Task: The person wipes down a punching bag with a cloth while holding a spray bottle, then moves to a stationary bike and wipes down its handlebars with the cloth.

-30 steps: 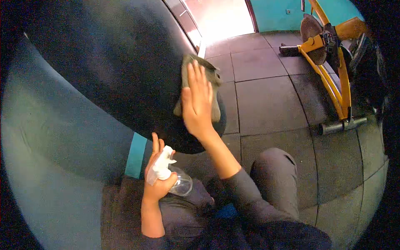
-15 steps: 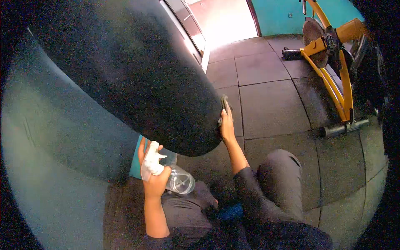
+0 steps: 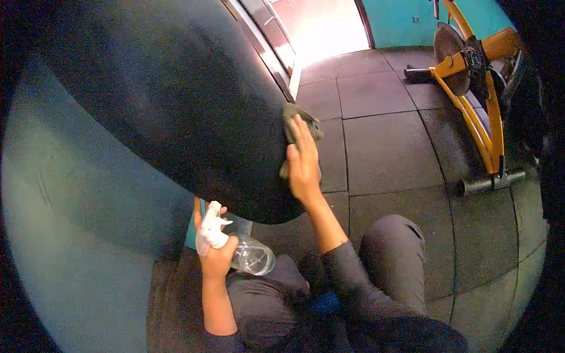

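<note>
A large black punching bag [image 3: 194,112] hangs on the left, its rounded bottom end just above my knees. My right hand [image 3: 304,170] presses a grey-green cloth [image 3: 303,120] against the bag's right side, with the fingers stretched up over it. My left hand [image 3: 218,256] is under the bag's lower end, thumb round the neck of a clear spray bottle [image 3: 254,256] with a white trigger head [image 3: 212,226]. The bottle lies tilted, its base towards my lap. Some left fingers reach up behind the spray head to the bag's underside; their tips are partly hidden.
A teal-grey wall [image 3: 88,200] runs along the left. Dark rubber tiles [image 3: 379,153] cover the floor. A yellow exercise bike [image 3: 471,100] stands at the right, its foot bar on the tiles. At the back is a bright doorway [image 3: 326,26] beside an open door.
My right hand and the cloth have moved left and slightly up, from the bag's edge onto its nearer face. My left hand keeps the spray bottle in nearly the same place.
</note>
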